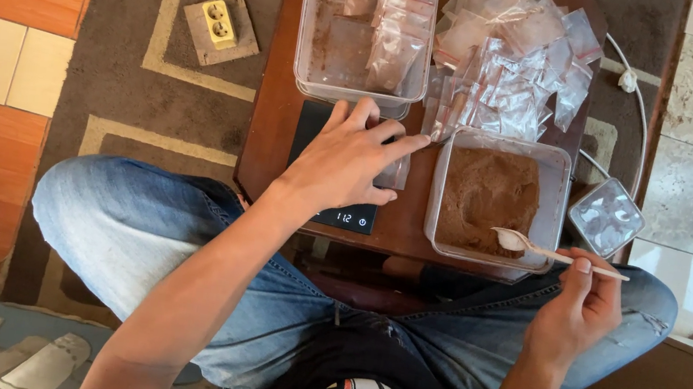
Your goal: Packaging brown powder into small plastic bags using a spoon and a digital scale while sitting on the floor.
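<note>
Hands at a small table: one spread over the scale, one pinching a spoon.

Left hand lies flat, fingers splayed, on a small clear bag atop the black digital scale. Right hand pinches a white plastic spoon, bowl resting over the brown powder in a clear tub. Empty zip bags are heaped behind.
</note>
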